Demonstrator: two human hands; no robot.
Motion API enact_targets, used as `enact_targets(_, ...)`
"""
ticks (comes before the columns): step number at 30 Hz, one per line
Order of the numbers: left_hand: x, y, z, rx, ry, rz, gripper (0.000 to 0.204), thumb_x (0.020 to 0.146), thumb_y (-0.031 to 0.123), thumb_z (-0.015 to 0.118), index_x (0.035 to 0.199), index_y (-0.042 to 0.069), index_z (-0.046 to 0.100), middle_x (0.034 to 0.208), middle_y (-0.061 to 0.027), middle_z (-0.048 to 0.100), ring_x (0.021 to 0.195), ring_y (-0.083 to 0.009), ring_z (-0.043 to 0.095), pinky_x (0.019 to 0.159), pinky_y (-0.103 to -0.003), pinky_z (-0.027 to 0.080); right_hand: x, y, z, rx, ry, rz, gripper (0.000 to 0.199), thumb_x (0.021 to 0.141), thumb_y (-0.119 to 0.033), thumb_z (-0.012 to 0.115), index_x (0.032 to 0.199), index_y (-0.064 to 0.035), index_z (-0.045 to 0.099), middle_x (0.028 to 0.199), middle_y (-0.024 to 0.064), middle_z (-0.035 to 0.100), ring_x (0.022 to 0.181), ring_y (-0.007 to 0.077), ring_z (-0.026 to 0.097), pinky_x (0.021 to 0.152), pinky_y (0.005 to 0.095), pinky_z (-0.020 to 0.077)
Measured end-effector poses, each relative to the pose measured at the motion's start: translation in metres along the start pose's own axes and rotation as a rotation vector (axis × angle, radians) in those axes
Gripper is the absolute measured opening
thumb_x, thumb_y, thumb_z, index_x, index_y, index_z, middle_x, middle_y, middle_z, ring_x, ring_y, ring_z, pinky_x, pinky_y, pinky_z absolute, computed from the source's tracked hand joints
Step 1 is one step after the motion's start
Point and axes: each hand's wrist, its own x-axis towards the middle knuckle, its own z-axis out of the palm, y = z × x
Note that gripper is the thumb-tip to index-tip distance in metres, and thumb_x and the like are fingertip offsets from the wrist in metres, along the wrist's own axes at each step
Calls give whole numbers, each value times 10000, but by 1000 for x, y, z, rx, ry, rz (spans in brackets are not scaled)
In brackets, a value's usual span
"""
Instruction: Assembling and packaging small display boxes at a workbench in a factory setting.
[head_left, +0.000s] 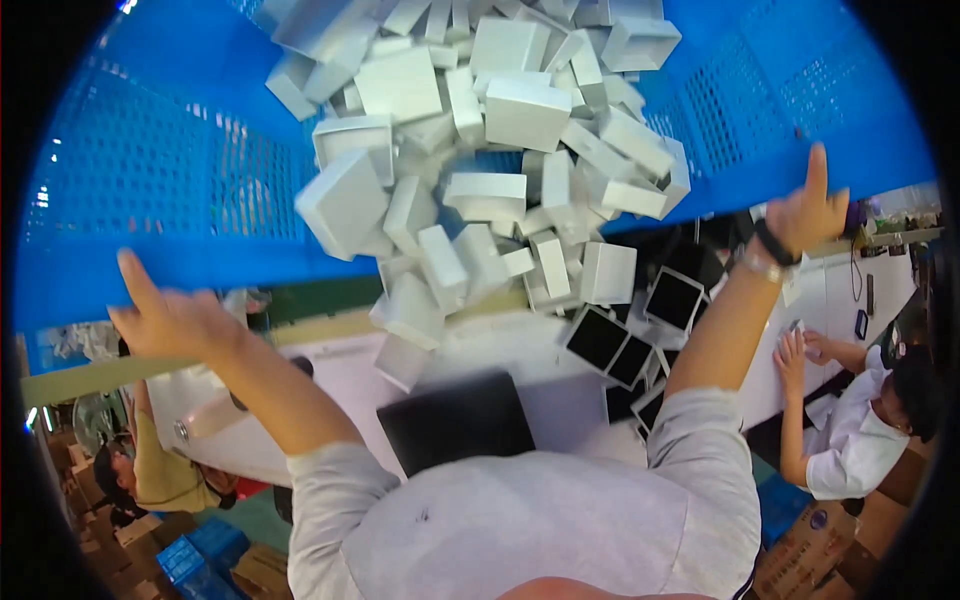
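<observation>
A large blue plastic crate (170, 265) with mesh sides is tilted in front of me, its mouth toward the table. My left hand (180, 318) grips its left edge, index finger stretched along the blue wall. On the right edge, my right hand (808, 212) grips it the same way, a black band and a bracelet at the wrist. Many white small boxes (528, 112) lie heaped in the crate and spill over its near edge. Some, like the white box (412, 310), are at or above the table; a few are blurred. The hidden fingers are behind the rim.
Below the spill is a white table (330, 385). Black-faced white-edged box pieces (597, 338) lie at its right, a black flat panel (457, 422) near my body. One person (850, 430) works at right, another (165, 470) at left. Cardboard boxes (815, 545) stand below.
</observation>
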Motion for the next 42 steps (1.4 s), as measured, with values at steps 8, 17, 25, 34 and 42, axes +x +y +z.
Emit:
enact_targets(8, 20, -28, 2, 49, -13, 3, 198, 800, 64, 723, 801, -39, 555, 824, -114, 646, 649, -139, 587, 590, -278, 535, 18, 26, 6, -11, -55, -4, 352, 712, -206, 830, 783, 27, 575, 784, 68, 622, 635, 149, 521, 638, 325, 485)
enact_targets(17, 25, -31, -28, 390, -309, 18, 502, 884, 263, 660, 1178, -73, 430, 1161, -173, 544, 1059, -238, 519, 946, -372, 412, -45, 16, 8, -450, -70, -335, 596, 771, -279, 775, 1156, 71, 485, 1054, 175, 528, 1055, 281, 481, 953, 393, 384)
enact_targets(25, -295, 93, -265, 953, -1464, -297, 919, 720, 503, 735, 1393, 0, 362, 1457, -222, 324, 1357, -396, 274, 1108, -556, 170, -387, -71, -95, -485, -1368, 694, 500, 778, -301, 751, 1121, 16, 574, 1112, 191, 609, 1017, 321, 588, 874, 364, 462)
enact_targets(34, -305, 85, -299, 637, -1148, -477, 657, 765, 309, 736, 1289, 12, 473, 1338, -195, 467, 1274, -364, 393, 1065, -468, 289, -338, -174, -128, -268, -1574, -70, 96, 830, -85, 587, 920, -109, 607, 903, 66, 619, 922, 243, 573, 979, 423, 379)
enact_targets(42, -231, -14, -255, 1082, -1070, -215, 521, 722, 158, 763, 1201, 77, 573, 1366, -169, 425, 1311, -371, 310, 1053, -478, 320, -369, -205, -174, -323, -1646, 30, 439, 738, -143, 722, 1153, -109, 581, 1246, 116, 518, 1116, 306, 517, 995, 427, 395)
